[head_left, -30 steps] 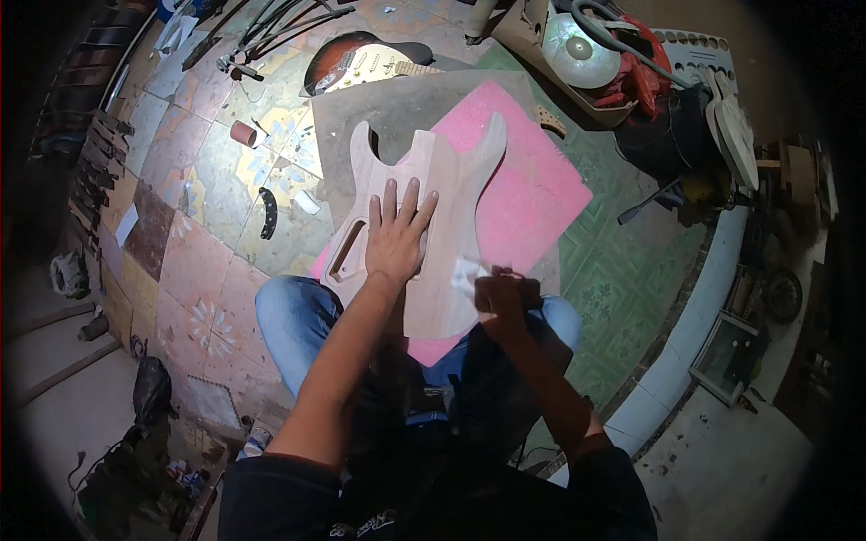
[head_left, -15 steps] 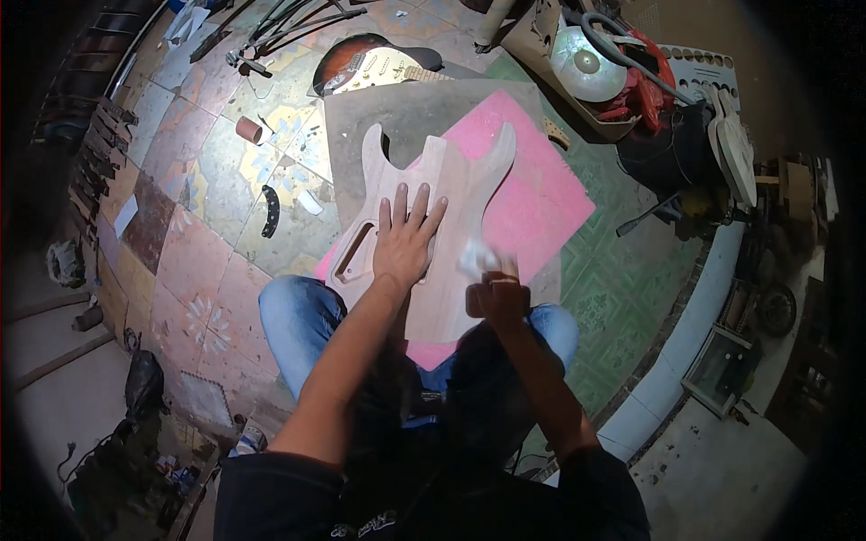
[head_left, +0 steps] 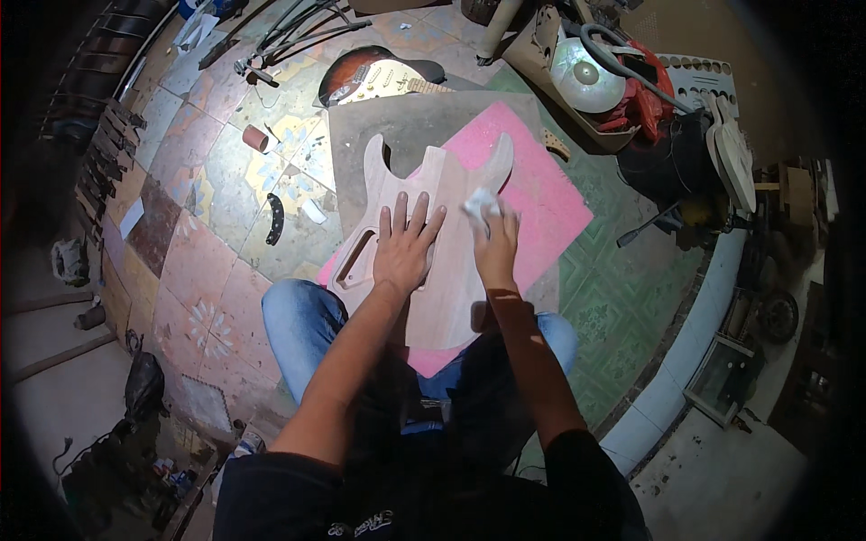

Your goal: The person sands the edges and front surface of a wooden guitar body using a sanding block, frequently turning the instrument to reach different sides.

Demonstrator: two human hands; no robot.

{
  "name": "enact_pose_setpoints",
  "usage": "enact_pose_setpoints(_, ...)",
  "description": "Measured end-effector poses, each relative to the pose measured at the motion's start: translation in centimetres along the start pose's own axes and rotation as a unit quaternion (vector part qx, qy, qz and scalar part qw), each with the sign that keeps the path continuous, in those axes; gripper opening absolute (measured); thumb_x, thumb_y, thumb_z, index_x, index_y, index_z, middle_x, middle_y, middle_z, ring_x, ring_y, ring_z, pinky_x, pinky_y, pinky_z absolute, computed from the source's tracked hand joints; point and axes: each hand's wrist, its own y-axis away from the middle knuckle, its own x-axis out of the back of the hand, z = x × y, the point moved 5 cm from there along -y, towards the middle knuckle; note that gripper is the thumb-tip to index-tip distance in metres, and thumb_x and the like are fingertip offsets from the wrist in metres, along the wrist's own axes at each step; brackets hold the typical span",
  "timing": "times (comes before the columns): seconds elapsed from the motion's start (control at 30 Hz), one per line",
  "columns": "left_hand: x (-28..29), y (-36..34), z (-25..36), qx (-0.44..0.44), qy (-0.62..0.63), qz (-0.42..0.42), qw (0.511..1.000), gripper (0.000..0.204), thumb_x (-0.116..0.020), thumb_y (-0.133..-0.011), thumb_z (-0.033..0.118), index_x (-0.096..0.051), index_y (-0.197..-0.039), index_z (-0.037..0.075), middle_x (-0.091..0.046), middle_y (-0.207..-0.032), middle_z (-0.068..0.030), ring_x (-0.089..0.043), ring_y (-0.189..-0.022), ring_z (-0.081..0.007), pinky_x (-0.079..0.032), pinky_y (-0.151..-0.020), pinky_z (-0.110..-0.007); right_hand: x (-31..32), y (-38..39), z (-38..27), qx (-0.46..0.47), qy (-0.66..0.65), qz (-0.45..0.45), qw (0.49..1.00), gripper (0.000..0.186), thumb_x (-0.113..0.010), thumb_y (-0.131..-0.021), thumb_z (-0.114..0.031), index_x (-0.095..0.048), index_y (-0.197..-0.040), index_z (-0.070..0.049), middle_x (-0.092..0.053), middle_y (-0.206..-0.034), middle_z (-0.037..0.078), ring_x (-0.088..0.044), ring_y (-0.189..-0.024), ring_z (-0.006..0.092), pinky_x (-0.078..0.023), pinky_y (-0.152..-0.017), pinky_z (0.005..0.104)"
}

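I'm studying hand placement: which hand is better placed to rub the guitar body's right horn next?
Probably the right hand: it holds a white wad near that horn. The left hand lies flat farther left on the guitar body.

head-worn wide fisheye, looking down, near the hands (head_left: 403,259)

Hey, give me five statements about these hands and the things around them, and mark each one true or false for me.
1. The left hand lies flat on the pale, unpainted wooden guitar body. True.
2. The right hand holds a red plastic bottle. False: it holds a crumpled white wad, cloth or paper.
3. A bright pink flat sheet lies partly under the guitar body. True.
4. The dark-edged sunburst electric guitar rests on the pink sheet. False: it lies apart, farther from the person.
5. A curved black strip lies left of the guitar body. True.
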Motion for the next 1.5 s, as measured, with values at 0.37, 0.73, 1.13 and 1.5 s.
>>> enact_pose_setpoints(0.37, 0.3, -0.3, 0.3, 0.007, -0.015, -0.025, 1.000, 0.068, -0.054, -0.097, 0.023, -0.034, -0.162, 0.030, -0.029, -0.169, -0.0086, -0.020, -0.156, -0.0408, -0.018, -0.125, -0.060, 1.0, 0.3, -0.3, 0.072, 0.043, 0.037, 0.996, 0.032, -0.070, -0.085, -0.004, -0.066, -0.117, -0.001, -0.059, -0.130, 0.026, -0.055, -0.121, 0.0446, -0.042, -0.107, 0.0580)
enact_pose_setpoints(0.73, 0.4, -0.1, -0.1, 0.005, 0.002, -0.005, 1.000, 0.069, -0.055, -0.096, 0.023, -0.034, -0.161, 0.028, -0.028, -0.168, -0.0113, -0.020, -0.156, -0.0428, -0.018, -0.125, -0.061, 0.3, 1.8, -0.6, -0.012, 0.014, -0.020, 1.000, 0.035, -0.075, -0.081, -0.003, -0.066, -0.115, -0.002, -0.059, -0.129, 0.026, -0.054, -0.120, 0.0464, -0.042, -0.109, 0.0552)
enact_pose_setpoints(1.13, 0.6, -0.3, -0.5, 0.015, -0.022, -0.022, 0.999, 0.074, -0.057, -0.092, 0.020, -0.034, -0.162, 0.028, -0.028, -0.169, -0.0119, -0.020, -0.156, -0.0434, -0.018, -0.125, -0.062, 0.8, 1.1, -1.3, -0.009, -0.002, -0.010, 1.000, 0.033, -0.073, -0.085, -0.011, -0.068, -0.116, -0.003, -0.061, -0.118, 0.026, -0.054, -0.116, 0.0475, -0.037, -0.112, 0.0624)
enact_pose_setpoints(1.5, 0.3, 0.5, -1.0, 0.014, -0.016, -0.029, 0.999, 0.073, -0.055, -0.094, 0.023, -0.032, -0.163, 0.030, -0.025, -0.170, -0.0103, -0.018, -0.156, -0.0430, -0.017, -0.125, -0.063, 2.6, 4.9, -3.3, -0.008, -0.073, -0.096, 0.993, 0.035, -0.073, -0.085, -0.009, -0.066, -0.119, -0.003, -0.058, -0.131, 0.028, -0.051, -0.122, 0.0499, -0.037, -0.111, 0.0619)
